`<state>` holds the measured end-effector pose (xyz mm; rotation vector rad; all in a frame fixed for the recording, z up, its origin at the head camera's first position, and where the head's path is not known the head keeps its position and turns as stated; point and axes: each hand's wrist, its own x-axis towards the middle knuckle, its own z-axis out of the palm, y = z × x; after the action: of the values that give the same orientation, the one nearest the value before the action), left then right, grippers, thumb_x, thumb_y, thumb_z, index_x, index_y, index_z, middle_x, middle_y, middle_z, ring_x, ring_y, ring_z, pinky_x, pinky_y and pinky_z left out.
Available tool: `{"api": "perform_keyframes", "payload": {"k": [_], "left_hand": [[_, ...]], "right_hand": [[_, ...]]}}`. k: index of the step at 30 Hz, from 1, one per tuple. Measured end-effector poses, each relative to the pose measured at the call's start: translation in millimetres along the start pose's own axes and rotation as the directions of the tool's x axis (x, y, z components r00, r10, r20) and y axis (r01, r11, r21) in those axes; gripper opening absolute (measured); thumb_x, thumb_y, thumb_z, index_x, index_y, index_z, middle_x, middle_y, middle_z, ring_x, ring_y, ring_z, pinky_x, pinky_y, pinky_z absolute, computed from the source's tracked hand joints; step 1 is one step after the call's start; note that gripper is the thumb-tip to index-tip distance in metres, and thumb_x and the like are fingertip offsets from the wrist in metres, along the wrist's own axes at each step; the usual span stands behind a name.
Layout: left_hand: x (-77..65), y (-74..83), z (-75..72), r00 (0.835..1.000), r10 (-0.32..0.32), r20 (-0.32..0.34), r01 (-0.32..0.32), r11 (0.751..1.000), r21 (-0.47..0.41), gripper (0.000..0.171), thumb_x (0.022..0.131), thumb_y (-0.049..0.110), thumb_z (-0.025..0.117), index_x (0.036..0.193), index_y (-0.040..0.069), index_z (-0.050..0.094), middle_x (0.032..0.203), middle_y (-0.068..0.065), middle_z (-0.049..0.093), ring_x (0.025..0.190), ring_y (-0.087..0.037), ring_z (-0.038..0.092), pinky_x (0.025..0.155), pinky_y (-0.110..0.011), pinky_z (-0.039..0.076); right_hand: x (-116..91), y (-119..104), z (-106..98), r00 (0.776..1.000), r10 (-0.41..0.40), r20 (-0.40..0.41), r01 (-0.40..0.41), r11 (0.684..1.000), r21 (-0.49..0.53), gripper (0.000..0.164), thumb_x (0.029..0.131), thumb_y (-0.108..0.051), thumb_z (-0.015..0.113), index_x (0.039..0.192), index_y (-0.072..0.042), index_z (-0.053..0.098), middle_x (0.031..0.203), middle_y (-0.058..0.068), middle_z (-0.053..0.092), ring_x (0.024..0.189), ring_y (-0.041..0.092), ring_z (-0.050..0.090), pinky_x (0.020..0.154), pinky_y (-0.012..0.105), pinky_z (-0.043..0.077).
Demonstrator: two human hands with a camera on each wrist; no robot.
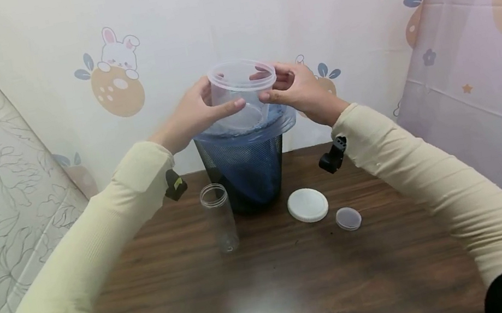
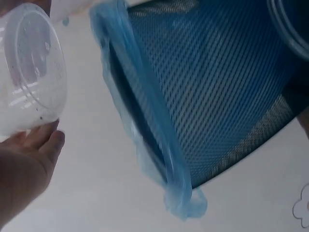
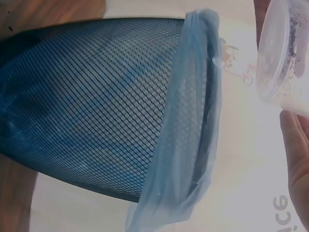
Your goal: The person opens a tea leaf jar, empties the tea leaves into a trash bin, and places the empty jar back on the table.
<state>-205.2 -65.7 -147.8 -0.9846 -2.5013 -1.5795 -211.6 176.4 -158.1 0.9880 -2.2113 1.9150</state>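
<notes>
Both hands hold a clear round plastic tub above a mesh bin. My left hand grips its left side and my right hand its right side, thumbs on the near wall. In the left wrist view the tub shows small dark specks on its base; dark bits also cling to the tub in the right wrist view. Below it stands the black mesh bin, lined with a blue plastic bag folded over the rim. The tub's base overlaps the bin's opening in the head view.
A tall clear jar without a lid stands left of the bin's foot. Right of the bin lie a white round lid and a smaller translucent lid. All are on a dark wooden table, with printed curtains behind and beside it.
</notes>
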Motion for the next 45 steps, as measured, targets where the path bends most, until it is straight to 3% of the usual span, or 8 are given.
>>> {"api": "perform_keyframes", "payload": {"k": [4,8,15,19,25,29,34,45], "left_hand": [[-10.2,-0.9,11.7,0.999,0.028,-0.035,-0.028,1.000,-0.013,0.062,0.081,0.030,0.075,0.136,0.013,0.050,0.128,-0.001,0.055,0.116,-0.019,0.053,0.092,-0.039,0.046],[-22.9,-3.3,25.0,0.997,0.017,-0.069,-0.019,0.999,-0.027,0.056,0.078,0.027,0.079,0.127,0.010,0.057,0.116,0.000,0.061,0.106,-0.019,0.060,0.084,-0.037,0.050],[-38.7,-7.1,46.1,0.991,-0.015,-0.131,0.011,1.000,-0.028,0.065,0.072,0.021,0.085,0.128,0.006,0.056,0.115,-0.004,0.065,0.105,-0.020,0.061,0.087,-0.035,0.048],[-42.2,-4.5,51.6,0.984,0.004,-0.178,-0.004,1.000,-0.002,0.071,0.070,0.021,0.087,0.131,0.006,0.053,0.114,-0.004,0.065,0.104,-0.021,0.061,0.088,-0.035,0.047],[-49.8,-8.4,60.4,0.984,0.020,-0.178,-0.012,0.999,0.047,0.071,0.070,0.023,0.086,0.131,0.004,0.054,0.116,-0.007,0.065,0.104,-0.016,0.060,0.089,-0.034,0.047],[-57.1,-16.0,70.2,0.985,0.010,-0.175,-0.005,1.000,0.029,0.071,0.071,0.021,0.086,0.132,0.003,0.053,0.120,-0.010,0.063,0.109,-0.017,0.059,0.092,-0.035,0.046],[-62.5,-27.9,87.9,0.985,-0.013,-0.174,0.018,0.999,0.027,0.071,0.070,0.018,0.086,0.131,0.001,0.053,0.119,-0.012,0.063,0.109,-0.021,0.060,0.092,-0.036,0.047],[-72.8,-58.9,124.5,0.980,-0.092,-0.178,0.089,0.996,-0.026,0.073,0.070,0.009,0.085,0.133,-0.003,0.050,0.121,-0.018,0.061,0.115,-0.028,0.057,0.094,-0.039,0.045]], "right_hand": [[-12.0,2.2,0.7,1.000,-0.003,0.022,0.003,1.000,-0.015,0.082,0.075,-0.029,0.081,0.142,-0.004,0.042,0.134,0.016,0.053,0.122,0.022,0.052,0.092,0.028,0.046],[-23.9,7.2,3.4,0.999,-0.002,0.037,0.003,0.999,-0.039,0.077,0.076,-0.022,0.081,0.141,-0.002,0.043,0.132,0.021,0.053,0.118,0.023,0.055,0.088,0.029,0.049],[-39.9,20.6,4.6,0.998,-0.027,0.061,0.030,0.998,-0.054,0.076,0.078,-0.010,0.079,0.142,0.002,0.040,0.132,0.021,0.053,0.123,0.028,0.051,0.094,0.033,0.046],[-45.1,22.5,4.0,0.997,-0.062,0.044,0.065,0.996,-0.064,0.075,0.078,-0.008,0.078,0.141,0.002,0.040,0.133,0.021,0.053,0.123,0.029,0.051,0.094,0.033,0.045],[-55.8,27.3,6.3,0.999,-0.038,0.024,0.040,0.997,-0.061,0.074,0.076,-0.005,0.079,0.139,0.006,0.041,0.131,0.025,0.053,0.119,0.026,0.054,0.092,0.031,0.047],[-66.3,37.0,8.6,0.999,-0.026,0.033,0.028,0.998,-0.052,0.075,0.076,-0.005,0.080,0.139,0.006,0.041,0.130,0.027,0.052,0.118,0.025,0.054,0.092,0.031,0.047],[-79.1,55.4,7.3,0.998,-0.011,0.062,0.014,0.998,-0.053,0.078,0.075,-0.007,0.081,0.139,0.007,0.040,0.131,0.029,0.050,0.118,0.033,0.053,0.090,0.032,0.048],[-101.3,94.0,4.5,0.988,0.125,0.093,-0.116,0.988,-0.102,0.080,0.074,-0.005,0.081,0.142,0.003,0.038,0.133,0.024,0.050,0.117,0.029,0.055,0.088,0.031,0.049]]}}
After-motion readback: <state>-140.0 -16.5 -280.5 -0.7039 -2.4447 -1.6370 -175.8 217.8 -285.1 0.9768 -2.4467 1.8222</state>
